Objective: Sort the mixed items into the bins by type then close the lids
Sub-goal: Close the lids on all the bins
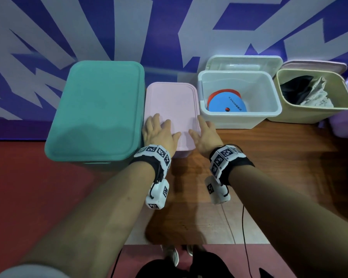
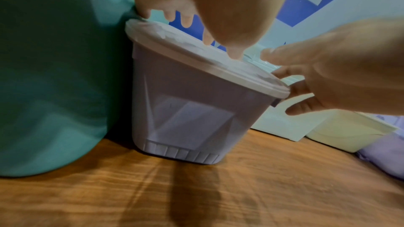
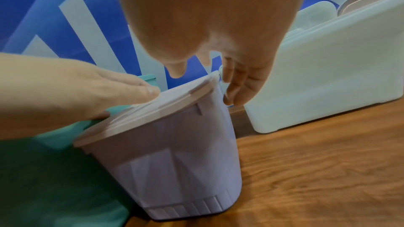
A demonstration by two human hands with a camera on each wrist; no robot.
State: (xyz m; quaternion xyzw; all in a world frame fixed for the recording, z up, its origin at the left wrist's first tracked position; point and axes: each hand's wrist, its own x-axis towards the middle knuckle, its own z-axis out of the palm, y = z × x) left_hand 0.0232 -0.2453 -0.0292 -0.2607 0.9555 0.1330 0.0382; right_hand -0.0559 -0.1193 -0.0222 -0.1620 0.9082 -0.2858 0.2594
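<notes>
Both grips released: left hand [image 1: 158, 131] and right hand [image 1: 206, 135] flatten the pink lid [image 1: 172, 103] (presumably to seat it).

Pink bin [image 1: 184, 153] mostly hidden under its lid [image 1: 171, 101], purple bin [image 1: 346, 125] cut off at right edge, disc [image 1: 226, 103] print too small to read.

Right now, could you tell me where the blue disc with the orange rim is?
In the head view, the blue disc lies inside the open white plastic bin, between the lidded pink bin and the beige bin.
</notes>
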